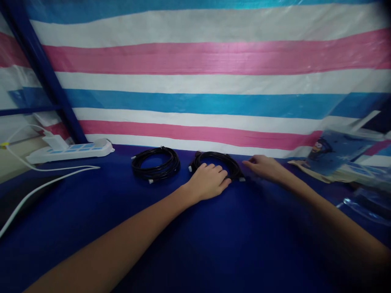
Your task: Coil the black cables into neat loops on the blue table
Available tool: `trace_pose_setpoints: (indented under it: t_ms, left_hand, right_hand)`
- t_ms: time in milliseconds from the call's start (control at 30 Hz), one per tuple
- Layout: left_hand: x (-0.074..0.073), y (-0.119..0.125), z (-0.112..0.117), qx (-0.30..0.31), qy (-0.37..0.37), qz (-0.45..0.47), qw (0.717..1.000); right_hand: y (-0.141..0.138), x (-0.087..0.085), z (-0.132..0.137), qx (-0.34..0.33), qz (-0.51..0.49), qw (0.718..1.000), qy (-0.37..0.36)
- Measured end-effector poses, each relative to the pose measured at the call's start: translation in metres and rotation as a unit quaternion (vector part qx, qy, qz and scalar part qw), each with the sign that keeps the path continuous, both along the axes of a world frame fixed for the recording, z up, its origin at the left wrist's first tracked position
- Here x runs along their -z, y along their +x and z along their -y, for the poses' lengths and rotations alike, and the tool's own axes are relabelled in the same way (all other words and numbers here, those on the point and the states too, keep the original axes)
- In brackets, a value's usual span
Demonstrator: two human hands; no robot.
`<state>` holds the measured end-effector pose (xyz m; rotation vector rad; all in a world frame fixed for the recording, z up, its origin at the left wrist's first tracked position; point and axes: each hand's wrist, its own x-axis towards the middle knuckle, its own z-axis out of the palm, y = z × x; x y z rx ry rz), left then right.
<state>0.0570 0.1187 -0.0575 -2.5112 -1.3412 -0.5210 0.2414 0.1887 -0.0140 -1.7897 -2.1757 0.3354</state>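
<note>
Two black coiled cables lie side by side at the back of the blue tabletop. My left hand [208, 181] is over the near side of the right coiled cable [233, 167], its fingers bent down onto the loops. Pale connectors poke out at the left and lower right of this coil. Just right of it, apart from the loops, my right hand [263, 166] is low over the table, fingers pointing left and holding nothing that I can see. The left coiled cable [175, 160] lies untouched, with its light connector ends showing.
A white power strip [73, 152] with a plugged-in charger [55, 141] stands back left, its white cord [33, 197] running forward. A striped sheet [195, 59] hangs behind the table [195, 252]. At right are a blue printed bag [332, 148] and clear plastic packaging [366, 205].
</note>
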Motion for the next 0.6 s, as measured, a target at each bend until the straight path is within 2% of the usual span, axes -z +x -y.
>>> trace_pose_setpoints:
  t_ms: [100,233,533,600]
  left_hand:
    - [0.003,0.008,0.002,-0.019,-0.002,0.018,1.0]
    - [0.005,0.009,0.004,-0.026,0.007,0.04,0.999]
    - [0.007,0.004,0.005,-0.011,0.064,0.093,0.994]
    - [0.001,0.003,0.005,0.001,0.081,0.106,0.991]
  right_hand:
    - [0.004,0.014,-0.004,-0.037,-0.063,0.996,-0.059]
    - [-0.002,0.025,-0.009,-0.039,-0.096,0.994,-0.039]
    - [0.002,0.025,-0.01,-0.02,-0.078,0.997,-0.005]
    - [0.005,0.024,-0.012,-0.014,-0.073,0.997,0.0]
